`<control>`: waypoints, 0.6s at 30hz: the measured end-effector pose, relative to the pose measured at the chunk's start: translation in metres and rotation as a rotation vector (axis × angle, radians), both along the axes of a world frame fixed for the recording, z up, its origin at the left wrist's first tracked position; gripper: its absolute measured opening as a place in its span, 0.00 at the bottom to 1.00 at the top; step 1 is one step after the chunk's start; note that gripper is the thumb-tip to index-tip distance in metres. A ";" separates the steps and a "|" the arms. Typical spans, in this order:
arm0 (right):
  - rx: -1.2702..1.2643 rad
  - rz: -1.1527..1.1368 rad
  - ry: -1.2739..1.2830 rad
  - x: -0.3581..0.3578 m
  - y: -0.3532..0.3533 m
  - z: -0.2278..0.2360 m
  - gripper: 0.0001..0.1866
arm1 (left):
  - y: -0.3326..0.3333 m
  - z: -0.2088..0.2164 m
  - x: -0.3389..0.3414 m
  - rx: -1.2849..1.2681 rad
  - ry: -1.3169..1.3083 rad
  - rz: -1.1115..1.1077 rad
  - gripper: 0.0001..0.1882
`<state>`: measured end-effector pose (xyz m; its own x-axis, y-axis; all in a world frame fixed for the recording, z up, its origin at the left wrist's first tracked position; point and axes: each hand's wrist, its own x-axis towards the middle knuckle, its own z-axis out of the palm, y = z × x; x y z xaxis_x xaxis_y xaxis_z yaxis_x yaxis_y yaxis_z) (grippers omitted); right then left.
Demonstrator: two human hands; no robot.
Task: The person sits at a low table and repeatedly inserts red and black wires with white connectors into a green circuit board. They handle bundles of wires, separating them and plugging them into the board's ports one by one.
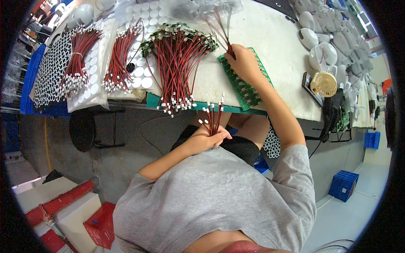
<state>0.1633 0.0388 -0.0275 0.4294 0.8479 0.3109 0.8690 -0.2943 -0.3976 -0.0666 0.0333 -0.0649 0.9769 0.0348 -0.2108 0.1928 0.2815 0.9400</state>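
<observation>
We are in an electronics assembly workshop: bunches of red-and-black wires (pixel 175 69) and a green circuit board (pixel 241 89) share our desk (pixel 289 71) with piled white housings (pixel 309 39), and a blue crate (pixel 344 185) stands on the floor (pixel 358 221).

1 head-worn fisheye view, facing down, close above grey shirt (pixel 215 194), workbench (pixel 291 80) farther off

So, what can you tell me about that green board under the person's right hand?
The green board is a flat, long rectangular panel, apparently a circuit board, with rows of small pale parts. It lies at a slant on the white tabletop, its near end by the edge. The right hand and forearm cover part of it; whether they touch it isn't clear.
</observation>
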 end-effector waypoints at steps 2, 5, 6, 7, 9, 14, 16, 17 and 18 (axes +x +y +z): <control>-0.020 0.018 -0.011 -0.001 -0.004 -0.002 0.08 | -0.002 0.002 -0.001 -0.005 0.021 -0.013 0.12; -0.052 0.003 0.070 0.003 -0.005 -0.003 0.06 | -0.003 0.005 0.000 0.030 0.045 -0.025 0.12; -0.057 0.031 0.049 0.007 -0.003 -0.006 0.07 | -0.003 0.005 0.000 0.033 0.048 -0.017 0.12; -0.092 0.016 0.059 0.003 -0.002 -0.002 0.07 | -0.004 0.004 -0.001 0.033 0.052 -0.012 0.12; -0.063 0.064 0.077 0.000 0.006 -0.001 0.07 | -0.002 0.006 -0.002 0.045 0.047 0.009 0.12; -0.013 0.094 0.086 0.009 -0.002 0.006 0.08 | -0.001 0.011 -0.002 0.028 -0.020 -0.017 0.11; -0.033 0.085 0.193 0.008 -0.006 0.017 0.10 | -0.003 0.009 -0.006 0.053 -0.015 0.011 0.11; -0.043 0.083 0.246 0.008 -0.008 0.022 0.10 | -0.003 0.012 -0.007 0.054 -0.006 0.022 0.11; -0.029 0.082 0.229 0.012 -0.010 0.016 0.12 | -0.005 0.009 -0.009 0.043 0.023 0.024 0.11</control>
<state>0.1757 0.0289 -0.0111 0.4151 0.8899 0.1890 0.7790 -0.2403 -0.5792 -0.0761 0.0284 -0.0559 0.9706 0.0679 -0.2309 0.2081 0.2453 0.9468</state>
